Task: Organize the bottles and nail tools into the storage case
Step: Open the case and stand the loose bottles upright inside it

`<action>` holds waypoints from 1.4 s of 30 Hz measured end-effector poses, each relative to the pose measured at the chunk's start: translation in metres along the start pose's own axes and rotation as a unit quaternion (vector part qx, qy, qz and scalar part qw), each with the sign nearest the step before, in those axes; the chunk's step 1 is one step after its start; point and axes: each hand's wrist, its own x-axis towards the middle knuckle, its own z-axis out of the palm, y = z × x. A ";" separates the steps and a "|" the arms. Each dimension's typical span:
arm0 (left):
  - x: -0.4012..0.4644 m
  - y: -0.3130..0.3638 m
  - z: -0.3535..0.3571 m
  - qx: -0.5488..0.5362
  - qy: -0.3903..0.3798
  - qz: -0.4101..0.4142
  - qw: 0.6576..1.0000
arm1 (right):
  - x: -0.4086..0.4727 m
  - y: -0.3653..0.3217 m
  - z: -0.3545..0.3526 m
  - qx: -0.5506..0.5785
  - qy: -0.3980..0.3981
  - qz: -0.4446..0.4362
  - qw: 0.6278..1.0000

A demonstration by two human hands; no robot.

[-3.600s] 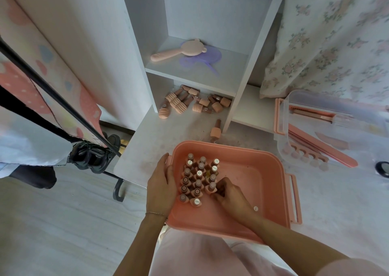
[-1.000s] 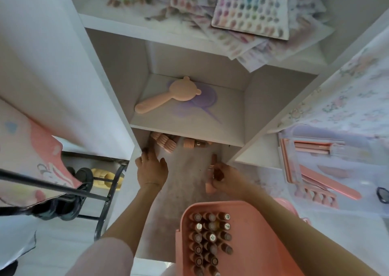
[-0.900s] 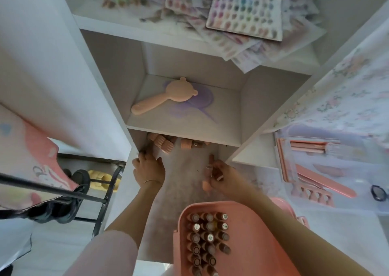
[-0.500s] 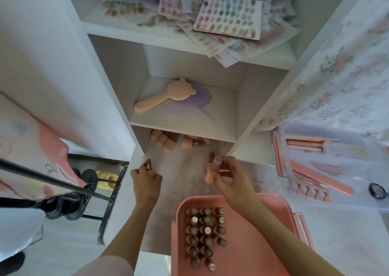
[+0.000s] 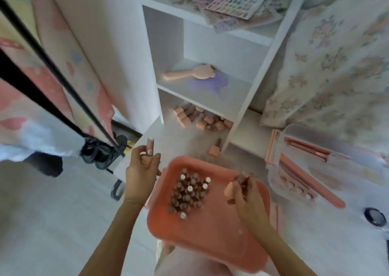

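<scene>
1. While the white shelf unit [image 5: 212, 44] fills the background, its lowest opening holds a loose pile of pink bottles [image 5: 200, 119] lying on their sides, with one more bottle [image 5: 215, 148] lying alone in front of it.
2. Below sits the pink storage case [image 5: 214, 229], with a cluster of upright bottles [image 5: 188, 192] in its left part.
3. Right of the case lies a clear lid [image 5: 299, 170] with pink nail tools.
4. Left hand [image 5: 141, 170]: grip curled tight round one bottle [image 5: 150, 147], held upright just left of the case.
5. Right hand [image 5: 244, 195]: grip pinched on blurred bottles [image 5: 235, 186] above the case's right half.
</scene>
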 end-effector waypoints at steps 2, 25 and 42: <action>-0.027 0.002 -0.001 0.013 0.019 -0.016 1.000 | -0.011 0.011 -0.004 0.018 -0.019 0.025 0.999; -0.067 -0.027 0.018 0.020 0.075 0.005 0.997 | -0.028 0.050 0.050 -0.260 -0.208 0.079 0.940; -0.059 -0.036 0.010 0.004 0.016 -0.007 1.000 | -0.024 0.048 0.050 -0.258 -0.207 0.103 0.938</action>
